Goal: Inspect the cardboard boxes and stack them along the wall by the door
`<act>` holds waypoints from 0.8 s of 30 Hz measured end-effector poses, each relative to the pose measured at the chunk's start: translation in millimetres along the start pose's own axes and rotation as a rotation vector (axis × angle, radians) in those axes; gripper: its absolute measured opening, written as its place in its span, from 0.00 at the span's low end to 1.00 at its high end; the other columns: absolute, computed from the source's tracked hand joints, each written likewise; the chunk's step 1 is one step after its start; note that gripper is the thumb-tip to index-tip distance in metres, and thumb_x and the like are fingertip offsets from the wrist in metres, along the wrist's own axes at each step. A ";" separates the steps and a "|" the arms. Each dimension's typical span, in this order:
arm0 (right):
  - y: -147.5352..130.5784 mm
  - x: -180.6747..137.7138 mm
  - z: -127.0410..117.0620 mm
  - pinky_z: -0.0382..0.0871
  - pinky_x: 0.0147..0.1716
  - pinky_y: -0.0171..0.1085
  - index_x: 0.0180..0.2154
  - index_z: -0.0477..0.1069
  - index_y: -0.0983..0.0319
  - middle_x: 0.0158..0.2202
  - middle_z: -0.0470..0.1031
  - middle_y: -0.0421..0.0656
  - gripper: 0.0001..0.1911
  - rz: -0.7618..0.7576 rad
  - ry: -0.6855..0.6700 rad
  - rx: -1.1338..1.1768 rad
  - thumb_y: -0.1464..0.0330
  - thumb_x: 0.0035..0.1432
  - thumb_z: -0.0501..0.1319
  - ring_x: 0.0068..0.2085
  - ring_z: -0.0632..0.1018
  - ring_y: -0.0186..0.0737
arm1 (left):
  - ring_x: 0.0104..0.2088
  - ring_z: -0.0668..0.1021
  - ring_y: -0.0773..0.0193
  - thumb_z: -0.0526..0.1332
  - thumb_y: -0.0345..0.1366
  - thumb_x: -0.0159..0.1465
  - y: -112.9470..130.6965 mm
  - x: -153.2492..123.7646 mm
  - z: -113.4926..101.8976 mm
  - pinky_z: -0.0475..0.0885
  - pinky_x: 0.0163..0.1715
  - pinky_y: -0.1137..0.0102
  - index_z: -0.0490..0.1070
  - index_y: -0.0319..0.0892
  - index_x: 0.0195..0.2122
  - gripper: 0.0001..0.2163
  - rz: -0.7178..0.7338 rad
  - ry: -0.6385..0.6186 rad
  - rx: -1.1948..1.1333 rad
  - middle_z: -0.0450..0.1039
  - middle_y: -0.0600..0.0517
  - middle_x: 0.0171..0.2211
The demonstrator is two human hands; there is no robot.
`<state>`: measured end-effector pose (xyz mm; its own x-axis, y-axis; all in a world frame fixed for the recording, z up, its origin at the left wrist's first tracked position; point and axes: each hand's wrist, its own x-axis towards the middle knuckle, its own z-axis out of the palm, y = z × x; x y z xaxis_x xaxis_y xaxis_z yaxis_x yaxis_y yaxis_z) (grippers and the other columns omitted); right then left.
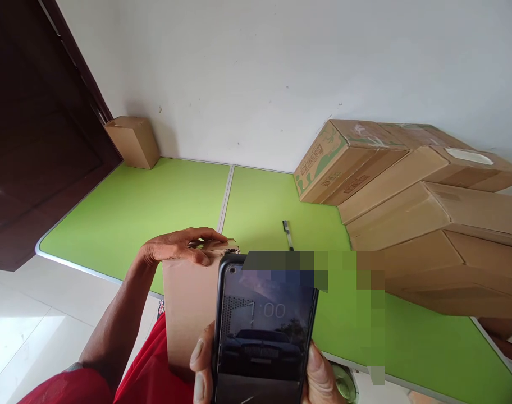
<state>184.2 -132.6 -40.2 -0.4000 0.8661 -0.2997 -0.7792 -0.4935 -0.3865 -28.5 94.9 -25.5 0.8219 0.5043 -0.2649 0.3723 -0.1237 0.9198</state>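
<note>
My left hand (180,249) lies over the top edge of a small upright cardboard box (188,306) at the table's near edge, fingers curled on its top flap. My right hand (319,376) grips a black phone (262,331) from below, held upright in front of me. Its screen is lit and reads 1:00 over a picture of a car. The phone hides the box's right side. A thumb (199,359) shows at the phone's left edge.
The green table (129,213) has a seam down the middle. A black pen (288,234) lies near the centre. Several large cardboard boxes (428,219) are stacked at the right. A small box (133,141) leans by a dark door (32,134) at the far left.
</note>
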 end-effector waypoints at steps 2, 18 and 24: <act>-0.9 -0.6 -1.4 0.78 0.47 0.63 0.58 0.82 0.55 0.48 0.87 0.57 0.43 -0.015 -0.008 0.001 0.33 0.53 0.65 0.44 0.85 0.67 | 0.64 0.75 0.38 0.70 0.57 0.63 0.1 0.7 -0.9 0.71 0.64 0.54 0.73 0.50 0.68 0.33 -0.009 -0.004 0.000 0.75 0.47 0.67; -55.4 20.7 -20.3 0.81 0.37 0.45 0.52 0.84 0.62 0.49 0.87 0.55 0.34 -0.427 0.031 -0.044 0.40 0.69 0.58 0.41 0.85 0.50 | 0.59 0.78 0.44 0.67 0.50 0.62 17.3 -2.3 3.4 0.75 0.56 0.59 0.72 0.48 0.67 0.32 -0.078 -0.022 -0.027 0.77 0.47 0.63; -141.6 43.7 -102.3 0.81 0.44 0.52 0.48 0.81 0.62 0.44 0.88 0.54 0.37 -0.492 0.653 -0.593 0.39 0.49 0.74 0.44 0.88 0.59 | 0.55 0.78 0.46 0.66 0.51 0.62 15.0 -3.2 4.1 0.75 0.53 0.60 0.72 0.50 0.67 0.31 -0.063 -0.003 0.056 0.79 0.48 0.58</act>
<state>326.4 -33.0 -87.8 0.3823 0.8590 -0.3407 -0.3500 -0.2066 -0.9137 -23.8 87.9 -12.1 0.7973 0.5099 -0.3231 0.4471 -0.1393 0.8836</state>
